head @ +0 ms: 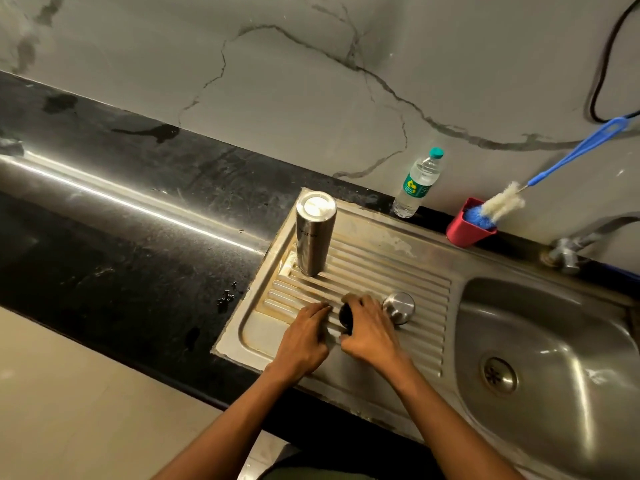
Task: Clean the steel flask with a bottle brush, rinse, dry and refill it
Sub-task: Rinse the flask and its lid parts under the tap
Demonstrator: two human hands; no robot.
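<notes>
The steel flask [314, 233] stands upside down on the ribbed drainboard [408, 271], base up. Nearer me, my right hand [372, 332] grips a small black stopper [346, 317] on the ribs. My left hand [304, 341] lies beside it with straight fingers resting on the drainboard, fingertips close to the stopper. A steel cap [399, 306] sits just right of my right hand. The bottle brush [540, 178], blue handle and white bristles, leans in a red cup [465, 232] at the back right.
A clear plastic water bottle [417, 185] with a green cap stands against the wall. The sink basin [547, 368] lies to the right, with a tap [571, 249] behind it. Black wet countertop [121, 220] stretches left. A black cable [609, 64] hangs on the wall.
</notes>
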